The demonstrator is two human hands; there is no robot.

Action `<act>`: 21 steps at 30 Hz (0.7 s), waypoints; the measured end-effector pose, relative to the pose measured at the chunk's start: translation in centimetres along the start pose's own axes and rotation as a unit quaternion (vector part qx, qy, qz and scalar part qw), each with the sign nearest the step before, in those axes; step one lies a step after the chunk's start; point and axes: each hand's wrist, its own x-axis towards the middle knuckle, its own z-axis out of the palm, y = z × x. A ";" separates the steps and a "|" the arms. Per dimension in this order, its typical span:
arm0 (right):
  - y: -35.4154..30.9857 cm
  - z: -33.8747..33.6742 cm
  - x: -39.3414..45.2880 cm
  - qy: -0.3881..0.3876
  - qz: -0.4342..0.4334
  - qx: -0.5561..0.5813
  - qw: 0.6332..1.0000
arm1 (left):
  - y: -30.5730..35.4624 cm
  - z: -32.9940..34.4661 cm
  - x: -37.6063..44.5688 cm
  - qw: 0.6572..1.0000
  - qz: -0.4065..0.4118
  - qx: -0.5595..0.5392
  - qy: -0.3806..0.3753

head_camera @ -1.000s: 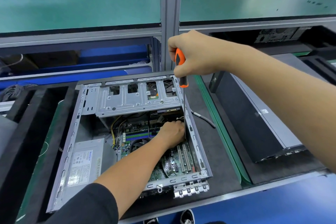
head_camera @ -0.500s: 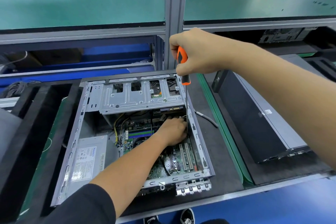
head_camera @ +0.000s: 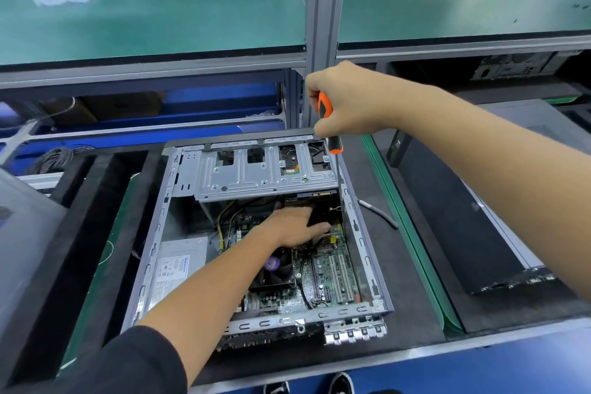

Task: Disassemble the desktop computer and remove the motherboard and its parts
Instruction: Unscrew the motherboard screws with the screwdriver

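Reaching deeper, the left hand (head_camera: 295, 225) now lies flat, fingers straight, on the motherboard (head_camera: 323, 269) inside the open case (head_camera: 364, 243); at its 1 o'clock, the right hand (head_camera: 347, 102) grips an orange screwdriver (head_camera: 326, 112).

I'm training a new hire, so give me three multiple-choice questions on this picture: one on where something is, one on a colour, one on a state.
1. Where is the left hand?
A. inside the computer case, over the motherboard
B. on the green shelf
C. on the power supply

2. What colour is the screwdriver handle?
A. blue
B. orange and black
C. yellow

3. What is the right hand doing?
A. lying flat
B. hanging empty
C. gripping the screwdriver

Answers: 1 A, the forearm reaches into the open case; 2 B, the handle shows both colours; 3 C, fingers wrap the handle.
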 end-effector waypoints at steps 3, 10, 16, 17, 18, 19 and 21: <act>0.0 0.5 0.2 -0.007 0.001 -0.006 1.000 | -0.8 0.1 0.4 0.999 -0.032 0.003 0.040; 0.4 1.2 0.2 0.001 0.011 0.003 1.000 | -1.7 0.2 0.7 0.997 -0.061 0.024 0.032; 0.5 1.1 -0.1 0.002 0.018 0.004 1.000 | -1.2 0.5 1.5 0.995 -0.092 0.025 -0.024; 0.4 1.1 -0.1 0.002 0.018 0.004 1.000 | -1.1 0.6 1.6 0.995 -0.091 0.021 -0.030; 0.3 1.1 -0.2 0.002 0.018 0.005 1.000 | -1.1 0.6 1.6 0.995 -0.090 0.019 -0.036; 0.2 1.0 -0.2 0.004 0.019 0.006 1.000 | -1.0 0.6 1.6 0.995 -0.088 0.016 -0.040; 0.1 0.9 -0.3 0.010 0.017 0.008 1.000 | -1.1 0.6 1.6 0.995 -0.087 0.009 -0.041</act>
